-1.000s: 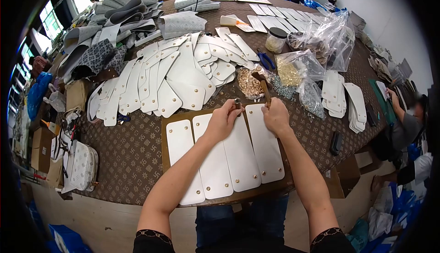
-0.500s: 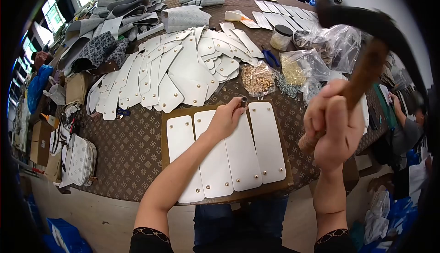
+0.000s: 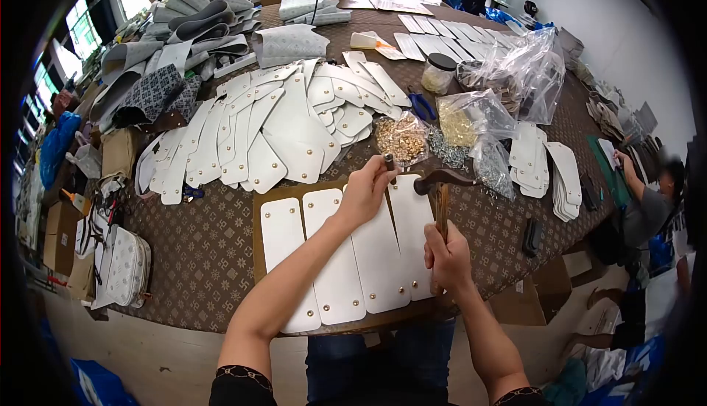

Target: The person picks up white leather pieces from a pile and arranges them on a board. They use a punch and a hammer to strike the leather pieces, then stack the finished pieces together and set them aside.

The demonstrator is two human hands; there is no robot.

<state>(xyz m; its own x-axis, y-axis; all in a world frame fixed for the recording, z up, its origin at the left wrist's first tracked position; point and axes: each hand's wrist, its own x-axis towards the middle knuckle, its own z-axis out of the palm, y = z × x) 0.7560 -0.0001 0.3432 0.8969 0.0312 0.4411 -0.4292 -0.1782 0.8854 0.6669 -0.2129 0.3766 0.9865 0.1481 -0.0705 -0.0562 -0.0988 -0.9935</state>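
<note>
Four white strips with brass-coloured studs at their ends lie side by side on a brown board (image 3: 258, 267). My left hand (image 3: 366, 194) is closed around a small metal punch (image 3: 389, 160), held upright near the top end of the third white strip (image 3: 379, 259). Wrapped round the wooden handle of a hammer (image 3: 442, 207), my right hand (image 3: 449, 256) is over the rightmost strip (image 3: 420, 222). The dark hammer head is beside the punch, a little to its right, not touching it.
Beyond the board are a heap of white studded pieces (image 3: 287, 122), a bag of brass studs (image 3: 402, 139), pliers (image 3: 422, 106) and a lidded jar (image 3: 439, 72). Stacked white strips (image 3: 564, 178) lie right. A co-worker's arm (image 3: 630, 170) shows at the far right.
My right hand has swung the hammer down and left, from high at the right to beside the punch. My left hand still holds the punch. The view has shifted slightly.
</note>
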